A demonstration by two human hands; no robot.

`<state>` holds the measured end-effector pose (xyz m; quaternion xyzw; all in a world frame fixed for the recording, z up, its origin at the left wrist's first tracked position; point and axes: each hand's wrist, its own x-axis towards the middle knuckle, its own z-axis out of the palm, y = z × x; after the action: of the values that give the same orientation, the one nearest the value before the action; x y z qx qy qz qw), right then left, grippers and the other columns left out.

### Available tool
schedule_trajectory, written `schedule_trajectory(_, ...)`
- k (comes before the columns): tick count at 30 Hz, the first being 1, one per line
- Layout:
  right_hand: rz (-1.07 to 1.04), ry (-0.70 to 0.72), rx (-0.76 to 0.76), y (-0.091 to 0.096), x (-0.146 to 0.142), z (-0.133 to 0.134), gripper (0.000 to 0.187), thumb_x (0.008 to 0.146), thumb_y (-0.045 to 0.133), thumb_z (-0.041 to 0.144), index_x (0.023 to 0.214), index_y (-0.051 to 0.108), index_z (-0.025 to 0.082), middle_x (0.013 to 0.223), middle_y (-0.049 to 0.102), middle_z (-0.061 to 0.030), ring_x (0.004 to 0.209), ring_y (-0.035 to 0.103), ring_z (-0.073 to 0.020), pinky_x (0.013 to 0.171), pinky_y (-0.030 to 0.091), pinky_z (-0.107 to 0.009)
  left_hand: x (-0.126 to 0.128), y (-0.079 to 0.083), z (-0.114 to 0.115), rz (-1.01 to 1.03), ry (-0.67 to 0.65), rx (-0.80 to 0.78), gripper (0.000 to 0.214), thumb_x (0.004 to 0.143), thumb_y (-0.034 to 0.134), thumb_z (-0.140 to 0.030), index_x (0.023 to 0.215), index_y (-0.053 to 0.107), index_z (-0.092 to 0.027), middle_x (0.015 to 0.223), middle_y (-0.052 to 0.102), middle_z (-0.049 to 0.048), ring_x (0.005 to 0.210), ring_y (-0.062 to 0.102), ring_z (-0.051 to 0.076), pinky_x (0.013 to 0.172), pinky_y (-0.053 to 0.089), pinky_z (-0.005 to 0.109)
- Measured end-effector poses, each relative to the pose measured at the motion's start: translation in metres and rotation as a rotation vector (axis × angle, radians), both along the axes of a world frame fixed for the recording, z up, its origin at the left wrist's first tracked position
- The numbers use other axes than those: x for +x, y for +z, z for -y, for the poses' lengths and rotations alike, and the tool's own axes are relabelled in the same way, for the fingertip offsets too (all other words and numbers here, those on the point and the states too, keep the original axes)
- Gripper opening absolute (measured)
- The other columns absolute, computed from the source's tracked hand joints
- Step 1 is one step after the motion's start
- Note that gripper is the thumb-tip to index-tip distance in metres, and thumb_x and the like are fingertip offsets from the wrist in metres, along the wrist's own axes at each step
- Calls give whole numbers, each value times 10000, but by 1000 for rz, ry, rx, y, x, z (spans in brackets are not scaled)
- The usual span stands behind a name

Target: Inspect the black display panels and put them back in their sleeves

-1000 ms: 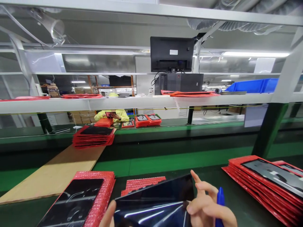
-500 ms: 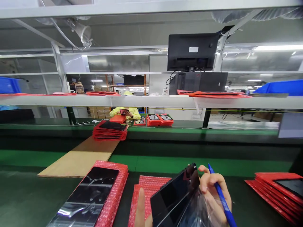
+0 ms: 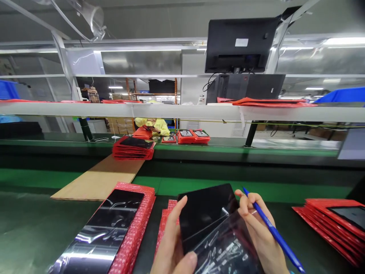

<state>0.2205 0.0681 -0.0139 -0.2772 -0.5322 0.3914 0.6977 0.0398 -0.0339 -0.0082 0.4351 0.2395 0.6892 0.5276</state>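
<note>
A glossy black panel (image 3: 207, 213) with clear film over its lower part is tilted up in front of me. My left hand (image 3: 171, 243) grips its left edge, thumb on the face near the bottom. My right hand (image 3: 256, 228) holds the right edge and also carries a blue pen (image 3: 273, 233) pointing up and to the left. Under the panel lies a red bubble-wrap sheet (image 3: 165, 220).
A stack of red bubble-wrap with a black panel on top (image 3: 114, 228) lies to the left, another stack (image 3: 336, 224) at the right. A wooden board (image 3: 99, 180) and a further red stack (image 3: 133, 147) lie beyond. A person in yellow (image 3: 151, 125) works across the belt; monitor (image 3: 241, 45) above.
The panel has turned more upright and closer to me, its face now towards the camera. My left hand has come up along its left edge. The view has shifted slightly.
</note>
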Motion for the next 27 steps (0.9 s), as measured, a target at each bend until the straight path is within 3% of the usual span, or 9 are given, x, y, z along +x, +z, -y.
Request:
schedule_trajectory(5, -151, 55, -185, -10, 6, -5, 215, 680, 752, 285, 732, 544, 266, 664, 538, 41, 1013, 591, -219, 1015, 395, -383, -8, 9, -8, 226, -256, -115, 593, 722, 624, -326, 1303, 519, -275, 1111, 680, 72, 1186, 546, 313, 1046, 328, 478)
schedule_trajectory(7, -206, 38, -248, -17, 8, -7, 187, 710, 708, 288, 829, 564, 281, 731, 599, 35, 1025, 623, -222, 968, 463, -390, -11, 12, -11, 266, -267, -179, 546, 732, 584, -287, 1273, 539, -240, 1054, 686, 78, 1163, 555, 300, 1035, 340, 455)
schedule_trajectory(11, -359, -14, -406, -20, 8, -8, 321, 728, 676, 292, 1024, 551, 287, 934, 691, 20, 959, 680, -174, 876, 543, -326, -11, 15, -14, 326, -224, -247, 467, 772, 493, -207, 1234, 561, -214, 979, 683, 64, 1089, 585, 258, 989, 380, 386)
schedule_trajectory(15, -512, -8, -501, -4, 3, -9, 404, 537, 743, 189, 887, 558, 265, 762, 679, 68, 876, 685, -117, 907, 511, -226, -11, 16, -15, 310, -234, -307, 395, 803, 453, -152, 1167, 572, -245, 852, 661, 35, 847, 640, 207, 752, 471, 318)
schedule_trajectory(19, -552, 51, -511, 6, 2, -15, 410, 375, 667, 91, 714, 509, 257, 535, 513, 129, 789, 660, -112, 1012, 446, -250, -11, 14, -19, 313, -231, -333, 264, 799, 499, -143, 1023, 592, -247, 826, 644, 4, 777, 639, 169, 753, 470, 299)
schedule_trajectory(27, -504, 99, -557, -5, 9, -30, 310, 431, 628, 102, 637, 452, 254, 572, 513, 96, 708, 637, -127, 1077, 401, -334, -12, 10, -25, 310, -194, -371, 287, 812, 468, -141, 1061, 575, -235, 725, 589, -27, 679, 611, 130, 780, 468, 293)
